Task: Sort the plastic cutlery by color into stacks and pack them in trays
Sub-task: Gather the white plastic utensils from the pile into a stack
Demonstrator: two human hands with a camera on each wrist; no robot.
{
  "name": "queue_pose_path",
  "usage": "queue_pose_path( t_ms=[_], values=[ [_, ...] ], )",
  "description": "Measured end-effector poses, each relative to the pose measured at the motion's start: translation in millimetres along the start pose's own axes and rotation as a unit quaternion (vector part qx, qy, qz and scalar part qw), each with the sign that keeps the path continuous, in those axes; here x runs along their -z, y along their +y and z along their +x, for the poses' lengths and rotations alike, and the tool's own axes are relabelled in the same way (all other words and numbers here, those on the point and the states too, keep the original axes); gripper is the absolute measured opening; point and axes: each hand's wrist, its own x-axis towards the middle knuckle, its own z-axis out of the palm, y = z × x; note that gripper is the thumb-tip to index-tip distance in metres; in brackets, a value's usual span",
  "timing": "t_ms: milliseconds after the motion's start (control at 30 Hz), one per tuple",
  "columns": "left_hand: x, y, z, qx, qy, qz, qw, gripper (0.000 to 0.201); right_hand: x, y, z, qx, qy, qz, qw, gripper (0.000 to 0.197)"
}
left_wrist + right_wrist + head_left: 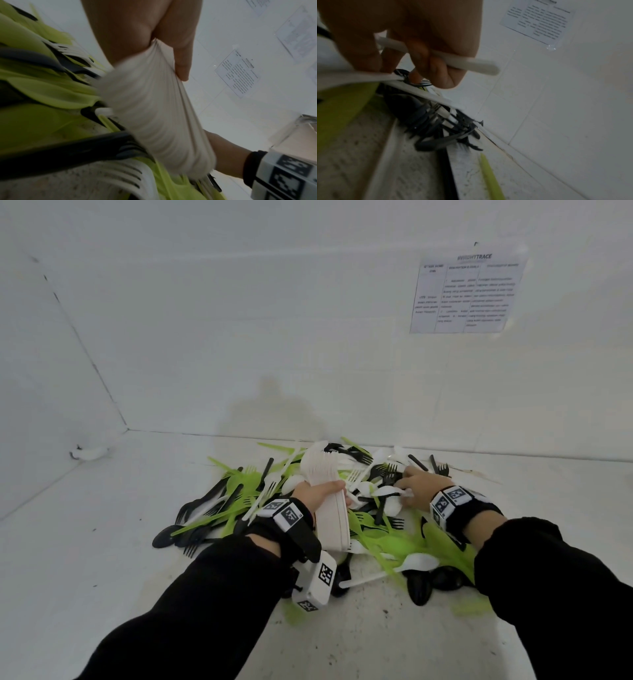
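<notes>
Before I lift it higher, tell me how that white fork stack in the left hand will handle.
The fork stack is thin plastic, so probably light. Nested forks could slide apart, since the left hand grips only mid-stack. Its tines fan slightly up top, so loose ones may slip out if tilted.
</notes>
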Motion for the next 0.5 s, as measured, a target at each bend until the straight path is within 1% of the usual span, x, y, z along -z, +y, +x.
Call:
queue_pose_path(
  t_ms=[33, 100, 167, 233, 300, 367, 433, 500],
  values=[
    [-1, 0, 0, -0.001, -0.004, -0.001, 1.000, 0.011, -2, 0, 0, 0.004, -0.005, -0.022, 1.000, 0.035],
    [-2, -2, 2, 0.001, -0.012, 0.006, 1.000, 0.011, -5, 0, -2, 0.017, 0.010, -0.064, 0.998, 0.031],
    [-5, -3, 1, 0.006, -0.022, 0.015, 1.000, 0.012, -7, -1, -3, 0.009, 0.032, -0.067, 0.997, 0.030],
    [-7, -4, 1, 0.011, -0.032, 0.020, 0.999, 0.014, -6, -1, -2, -0.008, 0.054, -0.036, 0.998, 0.027],
    [-8, -5, 0, 0.015, -0.041, 0.021, 0.999, 0.015, -4, 0, 0, -0.034, 0.070, 0.021, 0.997, 0.031],
    [-9, -5, -1, 0.018, -0.046, 0.030, 0.998, 0.013, -2, 2, 1, -0.060, 0.118, 0.078, 0.988, 0.038],
    [-10, -5, -1, 0.016, -0.048, 0.026, 0.998, 0.012, 2, 2, 1, -0.081, 0.176, 0.103, 0.976, 0.041],
    [-12, -4, -2, 0.014, -0.051, 0.011, 0.999, 0.014, 8, 1, 4, -0.102, 0.199, 0.132, 0.966, 0.046]
  ],
)
